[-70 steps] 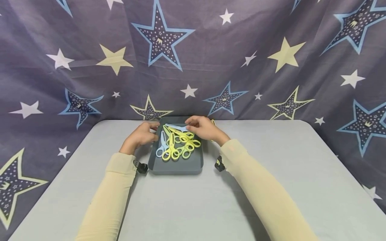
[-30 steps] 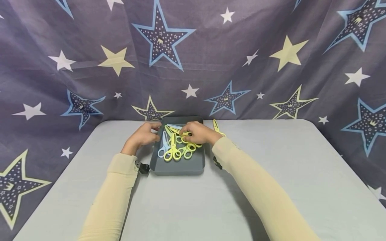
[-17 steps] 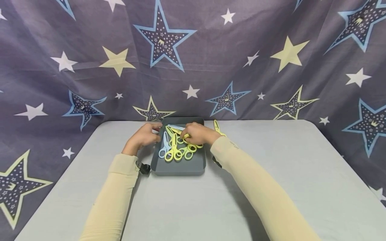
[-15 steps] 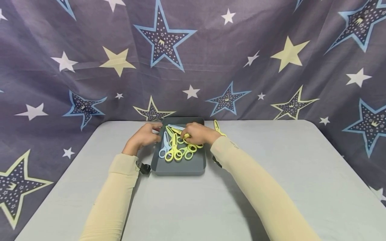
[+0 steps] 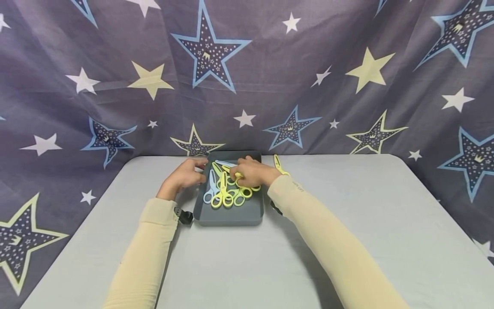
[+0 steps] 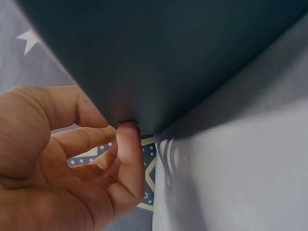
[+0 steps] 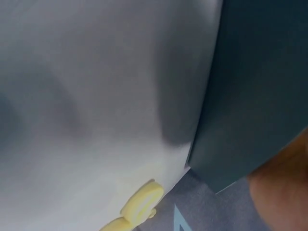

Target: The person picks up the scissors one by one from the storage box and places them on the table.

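Observation:
A dark grey tray [image 5: 231,217] holds a pile of yellow, light green and blue children's scissors. My left hand [image 5: 185,174] grips the tray's left rim; in the left wrist view its thumb and a finger [image 6: 130,154] pinch the tray wall [image 6: 154,57]. Over the right half of the tray, my right hand [image 5: 252,171] pinches a pair of yellow scissors [image 5: 239,175], mostly hidden under the fingers. Yellow scissors [image 5: 223,193] and blue scissors [image 5: 211,189] lie to its left. The right wrist view catches only a blurred edge of the hand [image 7: 284,185].
Another pair of yellow scissors [image 5: 278,165] lies on the table just right of the tray, partly covered by the right sleeve. A grey-white cloth covers the table [image 5: 347,206]. Behind its back edge hangs a dark curtain [image 5: 262,77] printed with stars.
The right hand has moved left from the tray's right rim into the pile and taken hold of yellow scissors. Light green handles have shifted slightly left. The left hand stays on the rim.

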Demonstrator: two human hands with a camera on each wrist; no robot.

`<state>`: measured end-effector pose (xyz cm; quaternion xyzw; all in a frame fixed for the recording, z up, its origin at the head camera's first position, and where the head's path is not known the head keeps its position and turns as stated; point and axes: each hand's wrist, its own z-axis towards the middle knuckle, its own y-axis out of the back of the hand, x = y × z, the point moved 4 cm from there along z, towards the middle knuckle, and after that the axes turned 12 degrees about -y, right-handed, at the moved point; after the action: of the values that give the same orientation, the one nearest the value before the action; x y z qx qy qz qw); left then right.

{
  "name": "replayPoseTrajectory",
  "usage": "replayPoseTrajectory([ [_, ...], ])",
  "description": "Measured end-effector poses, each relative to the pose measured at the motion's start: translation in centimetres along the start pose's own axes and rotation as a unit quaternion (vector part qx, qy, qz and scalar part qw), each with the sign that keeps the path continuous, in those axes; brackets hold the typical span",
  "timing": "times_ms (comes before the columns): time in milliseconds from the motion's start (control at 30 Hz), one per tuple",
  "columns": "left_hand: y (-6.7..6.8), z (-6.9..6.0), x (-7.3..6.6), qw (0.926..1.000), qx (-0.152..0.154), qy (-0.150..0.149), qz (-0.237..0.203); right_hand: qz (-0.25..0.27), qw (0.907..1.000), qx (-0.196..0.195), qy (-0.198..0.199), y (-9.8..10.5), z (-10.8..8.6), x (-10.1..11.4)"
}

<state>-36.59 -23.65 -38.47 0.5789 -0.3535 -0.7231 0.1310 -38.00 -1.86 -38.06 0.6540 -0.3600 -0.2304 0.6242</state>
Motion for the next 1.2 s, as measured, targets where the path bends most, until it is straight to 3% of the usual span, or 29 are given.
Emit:
replayPoseTrajectory([
  [433,0.0,0.0,-0.2,0.9999,-0.004,-0.009,0.001,-0.031,0.9992,0.025,-0.006,0.4,-0.1,1.0],
  [667,0.1,0.1,0.1,1.0,-0.004,-0.006,-0.001,-0.056,0.9971,0.04,-0.031,0.3,0.1,1.1],
  [1200,0.0,0.2,0.3,1.0,-0.004,0.004,-0.006,-0.04,0.9986,-0.011,-0.033,1.2,-0.8,1.0],
])
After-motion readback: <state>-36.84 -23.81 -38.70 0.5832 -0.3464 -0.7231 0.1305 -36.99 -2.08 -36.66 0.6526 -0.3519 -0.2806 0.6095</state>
